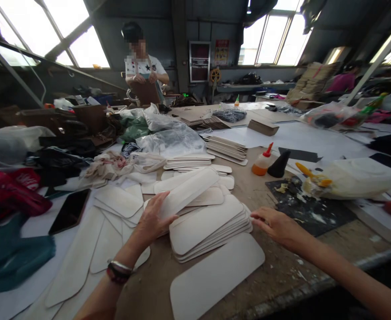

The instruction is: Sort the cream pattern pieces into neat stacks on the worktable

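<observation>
My left hand (155, 218) grips the left end of a long pale panel (192, 189), thumb towards me and fingers along its far side. This panel is raised at a tilt over other panels. Just in front lies a fanned stack of pale round-cornered panels (209, 222). My right hand (270, 224) is closed at the stack's right edge, thumb and fingertips together; whatever they pinch is too small to make out. Nearest me, a single pale panel (217, 278) lies flat on the brown tabletop (142, 289).
Loose panels (78, 249) and a phone (70, 211) lie left. On the right are a glue bottle (262, 162), a black cone-shaped object (279, 164), a glue-smeared dark board (332, 218) and a whitish plastic container (362, 178). A person (145, 66) stands across the table holding a brown piece.
</observation>
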`<state>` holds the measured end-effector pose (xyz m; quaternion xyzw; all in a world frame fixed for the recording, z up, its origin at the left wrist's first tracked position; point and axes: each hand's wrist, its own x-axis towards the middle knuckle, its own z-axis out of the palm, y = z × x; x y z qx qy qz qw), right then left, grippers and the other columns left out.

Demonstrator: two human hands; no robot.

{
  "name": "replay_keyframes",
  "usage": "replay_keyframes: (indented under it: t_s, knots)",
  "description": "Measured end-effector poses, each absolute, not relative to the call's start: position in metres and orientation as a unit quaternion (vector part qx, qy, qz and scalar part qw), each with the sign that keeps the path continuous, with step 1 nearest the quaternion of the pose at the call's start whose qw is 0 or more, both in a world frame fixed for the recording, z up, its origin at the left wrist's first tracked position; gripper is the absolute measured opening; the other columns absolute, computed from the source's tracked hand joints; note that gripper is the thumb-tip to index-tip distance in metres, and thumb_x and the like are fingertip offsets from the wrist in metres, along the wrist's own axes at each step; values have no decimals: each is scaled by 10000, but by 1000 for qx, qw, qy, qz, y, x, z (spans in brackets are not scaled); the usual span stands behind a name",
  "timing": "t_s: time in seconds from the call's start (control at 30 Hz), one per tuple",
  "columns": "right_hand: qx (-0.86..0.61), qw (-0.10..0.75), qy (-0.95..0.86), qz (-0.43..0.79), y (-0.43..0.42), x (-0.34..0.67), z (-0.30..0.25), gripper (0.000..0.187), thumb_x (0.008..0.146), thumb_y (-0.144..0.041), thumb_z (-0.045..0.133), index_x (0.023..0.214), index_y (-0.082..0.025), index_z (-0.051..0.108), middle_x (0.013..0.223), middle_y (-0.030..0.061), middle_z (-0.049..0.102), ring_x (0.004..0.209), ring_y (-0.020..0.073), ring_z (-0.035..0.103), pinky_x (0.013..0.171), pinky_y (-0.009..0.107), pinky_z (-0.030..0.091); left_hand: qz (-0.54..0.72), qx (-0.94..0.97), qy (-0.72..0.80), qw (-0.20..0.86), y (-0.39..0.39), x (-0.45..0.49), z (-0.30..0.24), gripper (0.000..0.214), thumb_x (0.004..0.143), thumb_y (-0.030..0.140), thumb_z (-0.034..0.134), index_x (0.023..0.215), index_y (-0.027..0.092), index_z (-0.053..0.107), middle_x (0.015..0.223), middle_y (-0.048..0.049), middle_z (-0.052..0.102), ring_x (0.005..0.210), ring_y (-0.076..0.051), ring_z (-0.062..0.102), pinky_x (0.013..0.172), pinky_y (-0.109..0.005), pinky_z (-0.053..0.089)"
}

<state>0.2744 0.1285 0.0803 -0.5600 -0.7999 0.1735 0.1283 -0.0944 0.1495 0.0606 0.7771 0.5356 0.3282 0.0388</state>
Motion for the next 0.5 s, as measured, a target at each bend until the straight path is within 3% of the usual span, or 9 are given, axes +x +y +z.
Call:
replay_keyframes:
  t_s: [0.13, 0.2, 0.33, 0.5]
  knots:
    - [-571, 154, -794, 139, 156, 266, 68, 331, 829, -369, 468, 1030, -158, 625, 1037, 127, 624, 991, 261, 563, 882, 394, 437, 341, 747, 571, -10, 148, -89, 49, 570, 771, 515, 574, 1210, 172, 456, 1246, -172, 462, 1205, -374, 376, 988, -585, 303]
    - [-587, 151, -785, 130, 169, 263, 61, 375, 831, -393, 458, 1073, -148, 608, 1074, 144, 611, 1019, 269, 551, 904, 402, 422, 373, 704, 603, -39, 124, -80, 45, 466, 822, 500, 509, 1154, 175, 482, 1133, -147, 520, 1103, -324, 466, 931, -534, 389]
    - [-608, 114, -769, 162, 187, 256, 49, 468, 853, -433, 391, 1140, -111, 573, 1117, 170, 600, 1009, 273, 561, 907, 397, 416, 374, 652, 656, 67, 75, -59, 33, 385, 821, 496, 508, 1040, 180, 511, 933, -85, 555, 903, -259, 555, 793, -448, 497]
    - [-615, 80, -758, 201, 190, 250, 47, 541, 800, -500, 411, 1089, -77, 586, 1082, 185, 608, 1005, 296, 557, 888, 398, 416, 382, 581, 695, 184, 62, -45, 17, 456, 815, 461, 505, 1124, 125, 492, 1034, -132, 559, 995, -283, 529, 844, -491, 464]
